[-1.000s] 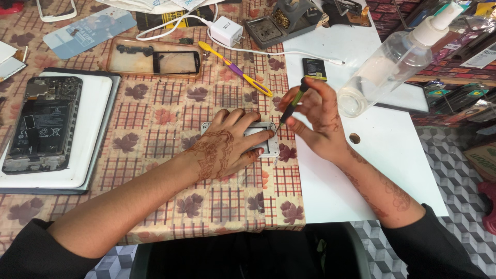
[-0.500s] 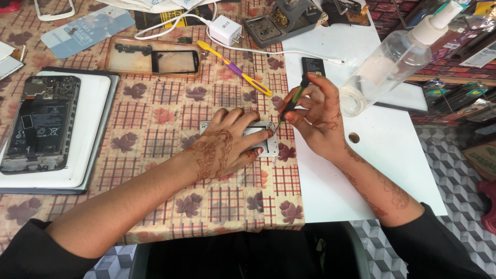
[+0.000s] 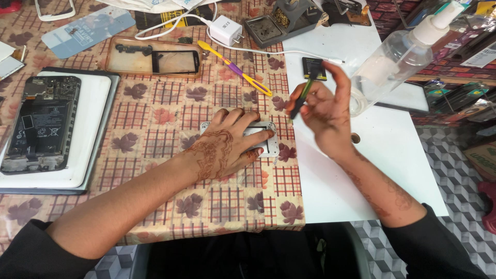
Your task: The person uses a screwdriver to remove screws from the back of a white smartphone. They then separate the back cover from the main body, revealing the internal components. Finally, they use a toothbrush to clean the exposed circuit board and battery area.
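One hand holds a small frame flat while the other lifts a thin green tool

The left hand (image 3: pixel 227 144) lies flat on a small grey frame (image 3: pixel 261 138) on the checked cloth (image 3: pixel 155 119), its fingers spread a little and pressing down, so the frame sits under and just past the fingertips. The right hand (image 3: pixel 328 111) is up in the air just to the right of the frame, and its thumb and fingers pinch a thin green tool (image 3: pixel 302 95). The tool stands tilted, its dark tip pointing down and left toward the frame, but not touching it. The frame's long side runs left to right. The left hand is the one on the frame; the right hand is near, above the white table (image 3: pixel 361 170). A clear spray bottle (image 3: pixel 398 57) stands behind the right hand
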